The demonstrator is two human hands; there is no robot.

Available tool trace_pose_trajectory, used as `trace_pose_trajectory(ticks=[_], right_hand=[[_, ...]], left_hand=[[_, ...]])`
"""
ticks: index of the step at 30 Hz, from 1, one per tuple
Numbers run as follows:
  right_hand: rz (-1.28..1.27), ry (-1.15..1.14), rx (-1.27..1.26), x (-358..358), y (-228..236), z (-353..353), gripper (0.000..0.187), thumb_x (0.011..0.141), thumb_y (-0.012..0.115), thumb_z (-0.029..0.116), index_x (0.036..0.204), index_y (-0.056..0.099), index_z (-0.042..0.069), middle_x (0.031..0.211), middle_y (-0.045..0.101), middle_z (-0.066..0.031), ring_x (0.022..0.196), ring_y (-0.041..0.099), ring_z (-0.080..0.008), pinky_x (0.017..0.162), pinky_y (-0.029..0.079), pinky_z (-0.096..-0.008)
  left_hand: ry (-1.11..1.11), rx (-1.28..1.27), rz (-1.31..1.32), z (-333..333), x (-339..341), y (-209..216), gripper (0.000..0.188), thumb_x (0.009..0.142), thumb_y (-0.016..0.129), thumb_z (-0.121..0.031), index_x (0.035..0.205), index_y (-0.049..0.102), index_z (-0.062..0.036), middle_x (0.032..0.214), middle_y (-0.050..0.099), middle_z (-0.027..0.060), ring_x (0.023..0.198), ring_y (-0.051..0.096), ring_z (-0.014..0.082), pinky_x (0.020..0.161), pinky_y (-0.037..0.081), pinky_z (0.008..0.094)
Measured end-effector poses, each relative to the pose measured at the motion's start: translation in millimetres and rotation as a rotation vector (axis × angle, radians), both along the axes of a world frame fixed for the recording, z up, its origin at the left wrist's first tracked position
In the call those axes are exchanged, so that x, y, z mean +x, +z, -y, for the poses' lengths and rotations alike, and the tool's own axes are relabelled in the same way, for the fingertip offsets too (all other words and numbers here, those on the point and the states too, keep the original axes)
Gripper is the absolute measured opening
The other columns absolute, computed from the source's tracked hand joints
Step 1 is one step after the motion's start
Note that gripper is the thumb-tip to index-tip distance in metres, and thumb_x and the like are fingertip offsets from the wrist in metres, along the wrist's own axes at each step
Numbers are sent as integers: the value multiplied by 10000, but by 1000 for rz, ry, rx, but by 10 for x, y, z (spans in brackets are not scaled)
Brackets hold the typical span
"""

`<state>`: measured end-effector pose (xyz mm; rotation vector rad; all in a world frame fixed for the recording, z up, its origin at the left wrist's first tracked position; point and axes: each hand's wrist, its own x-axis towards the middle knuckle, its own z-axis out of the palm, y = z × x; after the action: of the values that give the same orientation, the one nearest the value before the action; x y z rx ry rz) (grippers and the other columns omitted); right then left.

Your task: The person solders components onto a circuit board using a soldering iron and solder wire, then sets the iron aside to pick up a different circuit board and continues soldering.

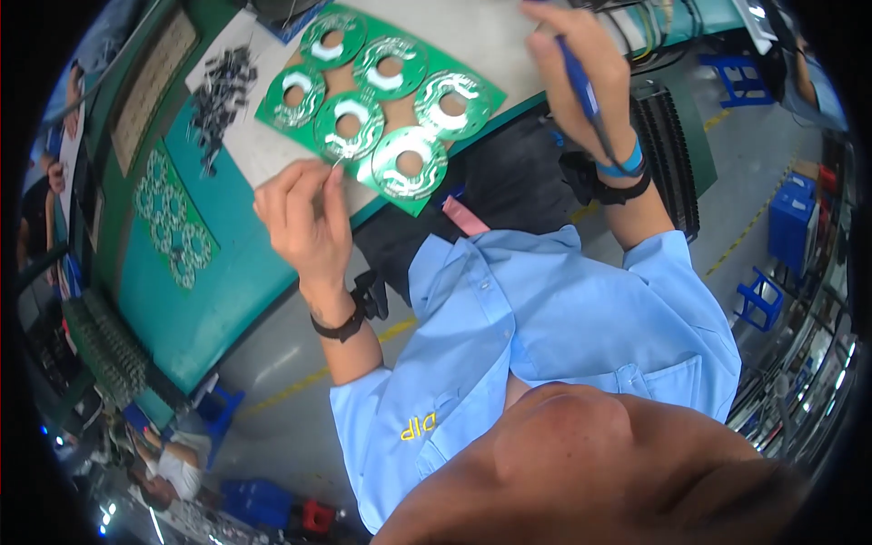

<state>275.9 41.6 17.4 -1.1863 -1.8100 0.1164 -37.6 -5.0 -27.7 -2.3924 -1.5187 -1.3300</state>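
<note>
A green circuit board panel (363,138) with several ring-shaped boards lies tilted across a pale sheet at the table's near edge. At its lower left edge, my left hand (304,216) pinches thumb and forefinger together; a small pale tip shows between them, too small to name. My right hand (589,77) is raised right of the panel, apart from it, with fingers closed round a blue-handled soldering iron (579,80). The iron's dark cord trails back over my wrist, and its working tip cannot be made out.
Dark small components with leads (222,95) lie heaped left of the panel. A second green ring-board panel (171,218) rests on the teal mat (245,222). Cables (649,32) run at the back right. Ridged black racks (668,154) stand beside the table.
</note>
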Motion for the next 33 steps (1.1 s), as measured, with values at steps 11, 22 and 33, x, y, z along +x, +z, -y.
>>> trace_pose_trajectory(ticks=[11, 22, 33], right_hand=[[-459, 212, -170, 134, -176, 226, 278, 951, 665, 80, 1220, 651, 10, 942, 632, -143, 766, 610, -257, 687, 488, -309], [-648, 398, -409, 304, -185, 523, 245, 898, 762, 84, 1075, 662, -52, 915, 691, -118, 798, 632, -138, 739, 508, -261], [-667, 395, -377, 212, -248, 525, 262, 910, 717, 198, 991, 616, -30, 778, 579, -90, 666, 456, -149, 631, 345, -301]], left_hand=[[-99, -84, 4, 1, 78, 95, 232, 788, 817, -35, 990, 709, -73, 1020, 698, 54, 885, 599, 243, 775, 428, 357], [-151, -156, -184, -174, 291, 219, 210, 803, 791, -46, 988, 723, -117, 1003, 671, -2, 874, 578, 221, 723, 377, 364], [-100, -188, -73, -191, -36, 332, 165, 814, 789, -63, 955, 715, -107, 946, 661, 7, 857, 574, 223, 723, 386, 370]])
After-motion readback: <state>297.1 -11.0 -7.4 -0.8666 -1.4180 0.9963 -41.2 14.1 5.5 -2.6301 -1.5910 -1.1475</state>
